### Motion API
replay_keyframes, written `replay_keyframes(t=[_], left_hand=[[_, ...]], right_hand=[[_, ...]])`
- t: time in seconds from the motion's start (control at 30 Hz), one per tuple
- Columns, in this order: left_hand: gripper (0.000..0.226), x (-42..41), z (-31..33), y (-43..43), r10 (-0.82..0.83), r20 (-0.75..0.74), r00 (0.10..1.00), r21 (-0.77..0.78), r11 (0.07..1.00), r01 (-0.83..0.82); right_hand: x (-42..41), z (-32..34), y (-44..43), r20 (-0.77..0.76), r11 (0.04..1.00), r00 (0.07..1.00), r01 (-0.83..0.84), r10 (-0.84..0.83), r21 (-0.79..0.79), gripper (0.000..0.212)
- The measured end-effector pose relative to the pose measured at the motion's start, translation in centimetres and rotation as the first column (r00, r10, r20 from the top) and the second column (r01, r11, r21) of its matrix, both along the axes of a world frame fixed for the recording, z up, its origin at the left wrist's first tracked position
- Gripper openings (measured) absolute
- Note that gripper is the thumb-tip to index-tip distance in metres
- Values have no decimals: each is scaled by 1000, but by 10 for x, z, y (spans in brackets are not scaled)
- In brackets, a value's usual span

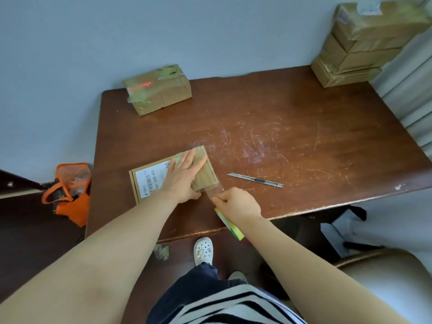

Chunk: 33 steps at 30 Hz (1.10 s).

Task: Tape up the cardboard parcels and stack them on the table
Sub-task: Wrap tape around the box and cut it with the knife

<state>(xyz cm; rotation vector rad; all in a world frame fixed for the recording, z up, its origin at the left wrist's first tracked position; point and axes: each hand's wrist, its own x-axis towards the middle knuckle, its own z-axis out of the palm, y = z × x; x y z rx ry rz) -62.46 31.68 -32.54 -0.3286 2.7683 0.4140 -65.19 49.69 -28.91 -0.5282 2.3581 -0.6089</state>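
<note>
Cardboard parcel (146,181) lies at lower centre-left on the brown table (280,136). The left hand (184,174) presses it flat, fingers straight and slightly spread. The right hand (238,203) pinches clear tape (214,190) at the parcel's near corner, a yellow-green tape roll (230,224) under its wrist. Taped parcels (360,47) are stacked at upper right.

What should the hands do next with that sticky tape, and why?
Probably cut the tape next. The left hand presses flat on the parcel, and the right hand holds the tape roll with a clear strip stretched from the parcel's near edge, so the strip is joined to the roll. The knife lies on the table just right of them, seemingly within reach.
</note>
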Motion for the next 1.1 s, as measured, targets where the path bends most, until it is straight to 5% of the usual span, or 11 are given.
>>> replay_keyframes(t=[0.2, 0.33, 0.43, 0.57, 0.83, 0.97, 1.1], left_hand=[[92, -2, 11, -2, 6, 70, 998, 99, 995, -13], [53, -32, 15, 7, 241, -183, 953, 14, 970, -243], [67, -57, 1, 23, 254, -132, 958, -86, 960, -267], [51, -62, -20, 27, 232, -212, 949, -222, 935, -278], [32, -68, -23, 23, 267, -308, 913, -110, 944, -313], [32, -68, -23, 23, 213, -229, 950, -146, 957, -250], [54, -71, -16, 20, 136, -162, 977, -148, 976, -160]], right_hand=[[-13, -4, -21, 96, 987, 995, -36, 21, 154, 28], [-20, -4, -23, 143, 990, 990, -16, -4, 143, 21], [-21, -6, -23, 153, 991, 988, -22, 2, 133, 25], [-20, -8, -22, 128, 993, 992, -29, 14, 115, 28], [-21, -10, -26, 107, 994, 994, -30, 19, 105, 33], [-21, -11, -26, 116, 994, 993, -18, 5, 109, 33], [-24, -13, -26, 148, 995, 989, -4, -10, 98, 29]])
